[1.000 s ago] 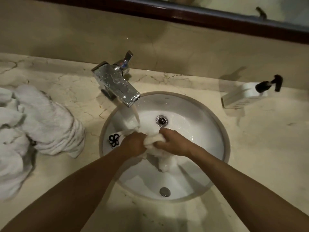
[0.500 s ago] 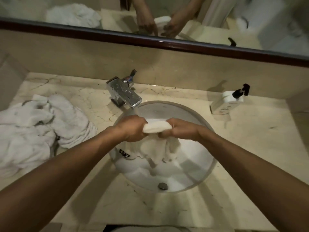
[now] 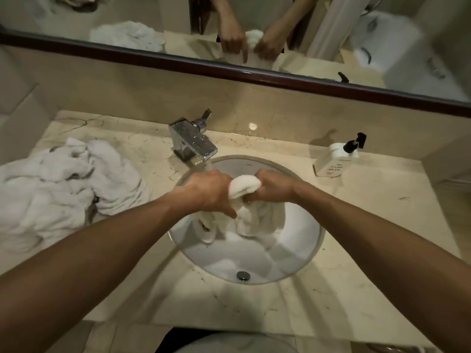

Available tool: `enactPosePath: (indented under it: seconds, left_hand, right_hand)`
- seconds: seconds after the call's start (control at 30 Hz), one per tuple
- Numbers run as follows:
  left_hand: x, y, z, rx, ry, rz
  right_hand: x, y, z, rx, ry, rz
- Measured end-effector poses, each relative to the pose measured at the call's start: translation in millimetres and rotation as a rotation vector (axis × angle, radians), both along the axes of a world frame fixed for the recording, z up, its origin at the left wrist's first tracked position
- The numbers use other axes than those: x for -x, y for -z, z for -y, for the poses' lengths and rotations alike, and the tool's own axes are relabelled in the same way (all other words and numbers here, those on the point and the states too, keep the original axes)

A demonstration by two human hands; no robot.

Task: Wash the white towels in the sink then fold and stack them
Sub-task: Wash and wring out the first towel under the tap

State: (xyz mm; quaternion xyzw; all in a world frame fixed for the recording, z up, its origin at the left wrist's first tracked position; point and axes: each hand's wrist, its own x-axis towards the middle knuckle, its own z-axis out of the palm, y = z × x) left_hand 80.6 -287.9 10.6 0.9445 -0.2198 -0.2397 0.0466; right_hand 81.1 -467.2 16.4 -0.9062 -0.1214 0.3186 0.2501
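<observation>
On the far left of the cream marble counter I am seeing a crumpled heap of white towels, lying loose and unfolded, well apart from my hands. Right of it, at the far edge of the round white sink basin, the square chrome faucet is pointing toward me; I cannot tell whether water is running. My left hand is curling tightly round one end of a wet white towel, with one finger reaching down along the cloth. My right hand is gripping the other end, fingers wrapped fully round it, so the short roll between my fists is bunching up above the basin while the rest is hanging down into the bowl. I am judging this as wringing, still within the washing stage, with folding and stacking not yet begun. On the far right, a white pump bottle with a black nozzle is standing upright on the counter.

The risks I am weighing: twisting while held this high could spray water over the counter and onto the heap of towels. If either grip slackens, the soaked cloth could drop back into the basin. A wide elbow swing on the right could knock the bottle.
</observation>
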Motion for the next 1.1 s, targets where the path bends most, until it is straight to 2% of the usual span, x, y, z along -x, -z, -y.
enactPosePath:
  seconds: [0.07,0.17,0.27,0.33,0.37,0.43,0.5,0.53,0.57,0.63,0.73,0.83,0.93,1.1]
  left_hand:
    - [6.5,11.5,5.0,0.072,-0.118,-0.004]
    - [-1.0,24.0,-2.8,0.424,-0.239,-0.153]
    - [-6.7,16.1,-11.7,0.678,-0.257,-0.250]
    - [-11.1,4.0,-15.8,0.774,-0.208,-0.318]
    - [-12.7,-3.9,-17.1,0.780,-0.169,-0.372]
    - [-18.0,-17.8,-16.7,0.617,-0.056,-0.402]
    - [-19.4,-21.7,-11.9,0.333,0.004,-0.212]
    - [-18.2,-22.5,-6.8,0.268,-0.045,-0.076]
    - [-16.5,-22.3,-1.6,0.312,-0.114,0.016]
    - [-15.0,-17.8,1.7,0.632,-0.272,0.001]
    - [-10.2,-21.7,-2.5,1.047,-0.449,-0.184]
    - [-3.2,-33.4,0.6,1.202,-0.506,-0.252]
    - [-2.6,-42.8,4.9,1.381,-0.696,-0.304]
    - [-0.1,-48.1,2.5,1.820,-1.024,-0.707]
  right_hand:
    - [1.1,-1.5,3.7,-0.138,0.052,-0.023]
    - [4.7,-0.8,8.9,-0.335,0.189,-0.098]
    - [6.5,-5.1,9.8,-0.414,0.217,-0.097]
    - [5.3,-9.2,9.9,-0.408,0.171,-0.058]
    - [4.6,-11.1,10.8,-0.380,0.139,-0.029]
    - [1.6,-13.3,14.8,-0.351,0.138,0.010]
    - [-1.8,-15.2,15.3,-0.434,0.220,-0.006]
    - [-2.7,-17.8,13.7,-0.507,0.278,-0.012]
    - [-3.0,-20.8,11.1,-0.589,0.340,-0.017]
    - [-2.5,-24.0,6.0,-0.745,0.450,-0.025]
    - [5.4,-20.3,5.4,-0.924,0.547,-0.039]
    - [22.3,0.3,-1.5,-0.944,0.591,-0.005]
    - [40.7,31.7,-17.0,-0.865,0.528,-0.034]
    - [48.7,63.0,-42.3,-0.872,0.623,0.085]
